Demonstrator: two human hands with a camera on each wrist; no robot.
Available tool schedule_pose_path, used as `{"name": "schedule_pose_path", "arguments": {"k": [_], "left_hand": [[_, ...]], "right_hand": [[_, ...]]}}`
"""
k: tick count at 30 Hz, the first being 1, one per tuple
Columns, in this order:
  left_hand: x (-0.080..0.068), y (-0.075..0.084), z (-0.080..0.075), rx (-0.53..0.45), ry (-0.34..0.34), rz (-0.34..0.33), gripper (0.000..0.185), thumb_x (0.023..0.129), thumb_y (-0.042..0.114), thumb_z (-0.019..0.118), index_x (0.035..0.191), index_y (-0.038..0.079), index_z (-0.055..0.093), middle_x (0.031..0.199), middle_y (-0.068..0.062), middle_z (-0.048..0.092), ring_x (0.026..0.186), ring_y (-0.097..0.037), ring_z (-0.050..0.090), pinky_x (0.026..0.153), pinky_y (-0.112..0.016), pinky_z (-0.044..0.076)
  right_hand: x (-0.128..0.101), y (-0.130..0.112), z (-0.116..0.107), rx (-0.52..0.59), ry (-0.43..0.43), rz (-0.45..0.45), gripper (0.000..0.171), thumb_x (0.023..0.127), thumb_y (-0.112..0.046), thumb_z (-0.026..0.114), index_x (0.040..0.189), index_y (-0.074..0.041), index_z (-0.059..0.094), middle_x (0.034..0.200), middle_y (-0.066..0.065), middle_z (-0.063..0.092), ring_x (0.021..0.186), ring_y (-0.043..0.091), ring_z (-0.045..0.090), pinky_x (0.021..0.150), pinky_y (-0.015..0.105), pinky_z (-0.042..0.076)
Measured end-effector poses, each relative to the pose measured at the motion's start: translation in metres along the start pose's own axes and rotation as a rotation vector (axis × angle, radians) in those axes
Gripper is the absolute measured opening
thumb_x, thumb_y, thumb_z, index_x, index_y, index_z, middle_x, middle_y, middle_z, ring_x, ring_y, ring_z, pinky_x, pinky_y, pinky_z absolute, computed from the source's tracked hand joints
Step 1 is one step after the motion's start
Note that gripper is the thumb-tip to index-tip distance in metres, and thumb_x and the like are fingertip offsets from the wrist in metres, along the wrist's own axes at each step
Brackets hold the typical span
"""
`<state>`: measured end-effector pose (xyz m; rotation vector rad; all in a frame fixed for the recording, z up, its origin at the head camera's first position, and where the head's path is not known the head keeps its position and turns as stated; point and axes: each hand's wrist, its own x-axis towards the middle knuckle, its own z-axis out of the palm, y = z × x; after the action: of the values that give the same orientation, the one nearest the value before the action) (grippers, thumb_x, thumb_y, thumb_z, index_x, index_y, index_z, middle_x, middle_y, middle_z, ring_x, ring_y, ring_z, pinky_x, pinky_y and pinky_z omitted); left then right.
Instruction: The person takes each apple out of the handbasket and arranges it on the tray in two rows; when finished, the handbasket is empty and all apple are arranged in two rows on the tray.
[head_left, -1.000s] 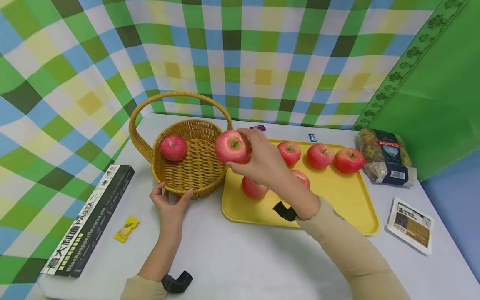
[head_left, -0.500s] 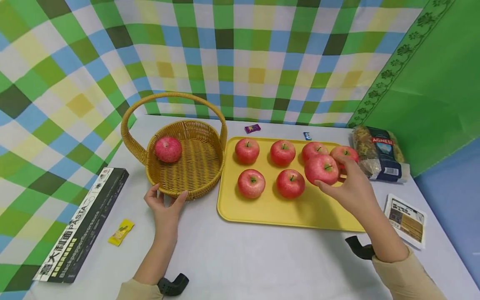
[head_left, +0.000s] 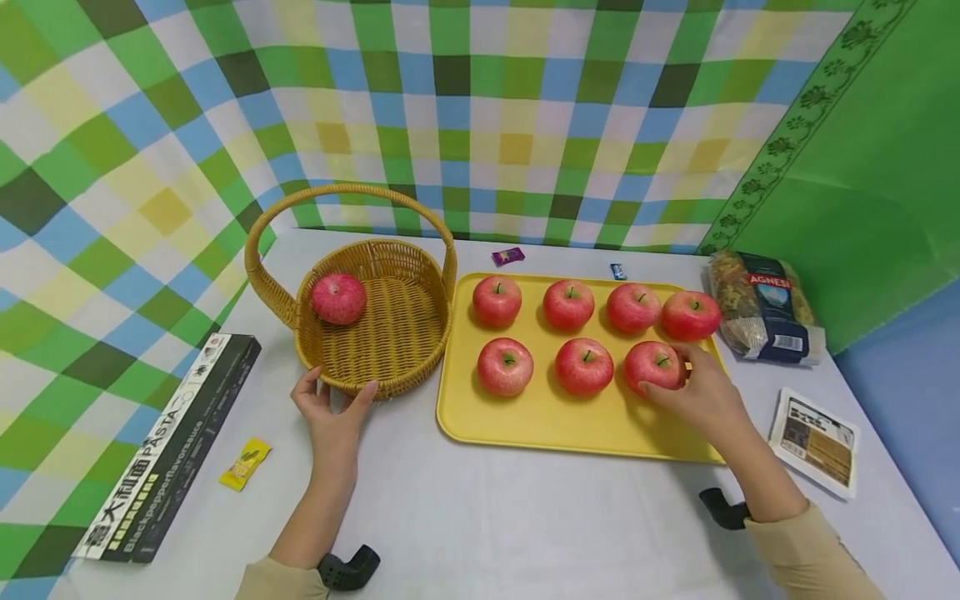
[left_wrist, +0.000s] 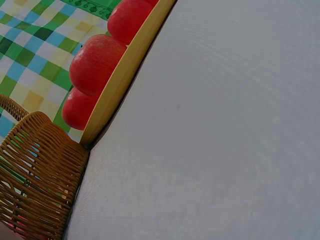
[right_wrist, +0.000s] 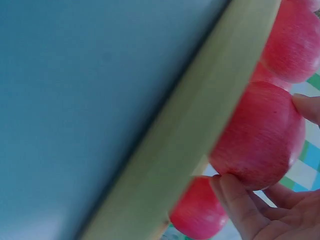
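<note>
In the head view my right hand (head_left: 701, 392) grips a red apple (head_left: 651, 367) at the front right of the apples on the yellow tray (head_left: 525, 423). The right wrist view shows thumb and fingers on opposite sides of this apple (right_wrist: 262, 135). Several more red apples sit stem up on the tray in two rows, such as the front-left apple (head_left: 505, 367). My left hand (head_left: 330, 417) holds the front rim of a wicker basket (head_left: 390, 333), thumb and fingers spread apart along it. One mottled pinkish-red fruit (head_left: 339, 298) lies at the left inside the basket.
A long black-and-white pasta box (head_left: 172, 446) and a yellow wrapped sweet (head_left: 245, 464) lie left. Purple (head_left: 508, 256) and blue (head_left: 618, 272) wrapped sweets lie behind the tray. A pasta bag (head_left: 765, 308) and a flat white packet (head_left: 816, 442) are at right. The basket's tall handle (head_left: 352, 190) arches up.
My right hand has carried the apple from beside the basket to the right and lowered it to the tray's front row. The left hand has kept its place at the basket rim.
</note>
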<state>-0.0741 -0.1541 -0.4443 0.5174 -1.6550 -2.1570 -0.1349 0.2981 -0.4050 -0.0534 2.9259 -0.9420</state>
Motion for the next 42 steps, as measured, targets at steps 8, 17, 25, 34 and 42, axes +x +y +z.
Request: {"name": "schedule_pose_path", "arguments": {"k": [8, 17, 25, 34, 42], "left_hand": [[0.002, -0.004, 0.007, 0.015, -0.017, -0.019, 0.076, 0.081, 0.008, 0.077, 0.131, 0.023, 0.022, 0.154, 0.005, 0.005, 0.144, -0.014, 0.014, 0.112, -0.031, 0.029], [0.004, -0.007, 0.009, 0.013, -0.049, 0.017, 0.076, 0.083, 0.005, 0.075, 0.133, 0.018, 0.020, 0.154, 0.004, 0.004, 0.143, -0.017, 0.014, 0.112, -0.033, 0.029], [0.003, -0.003, 0.005, 0.049, -0.029, 0.005, 0.076, 0.083, 0.005, 0.076, 0.134, 0.018, 0.020, 0.155, 0.003, 0.001, 0.144, -0.015, 0.011, 0.112, -0.033, 0.029], [0.004, -0.003, -0.001, 0.052, -0.001, 0.020, 0.078, 0.083, 0.005, 0.075, 0.136, 0.015, 0.018, 0.155, 0.004, 0.002, 0.143, -0.016, 0.013, 0.112, -0.033, 0.030], [0.002, -0.001, -0.001, 0.052, 0.003, 0.041, 0.079, 0.082, 0.005, 0.076, 0.136, 0.011, 0.019, 0.156, 0.001, 0.003, 0.143, -0.019, 0.014, 0.111, -0.036, 0.031]], "right_hand": [[-0.005, -0.052, -0.023, -0.055, 0.104, -0.085, 0.096, 0.080, -0.053, 0.073, 0.149, -0.002, 0.029, 0.136, 0.030, 0.040, 0.117, 0.049, 0.043, 0.088, 0.069, 0.039], [0.017, -0.172, 0.013, 0.118, 0.050, -0.350, 0.083, 0.081, -0.044, 0.075, 0.149, -0.019, 0.034, 0.143, 0.009, 0.043, 0.119, 0.030, 0.051, 0.092, 0.052, 0.049], [0.064, -0.261, 0.093, 0.150, -0.132, -0.485, 0.084, 0.080, -0.046, 0.075, 0.148, -0.015, 0.036, 0.145, 0.007, 0.043, 0.124, 0.025, 0.048, 0.100, 0.042, 0.045], [0.102, -0.329, 0.173, 0.061, -0.239, -0.443, 0.089, 0.078, -0.048, 0.076, 0.148, -0.011, 0.034, 0.144, 0.009, 0.043, 0.126, 0.024, 0.048, 0.101, 0.041, 0.044], [0.121, -0.348, 0.204, 0.036, -0.247, -0.347, 0.085, 0.078, -0.044, 0.078, 0.142, -0.005, 0.038, 0.133, 0.012, 0.050, 0.118, 0.026, 0.053, 0.097, 0.040, 0.046]]}}
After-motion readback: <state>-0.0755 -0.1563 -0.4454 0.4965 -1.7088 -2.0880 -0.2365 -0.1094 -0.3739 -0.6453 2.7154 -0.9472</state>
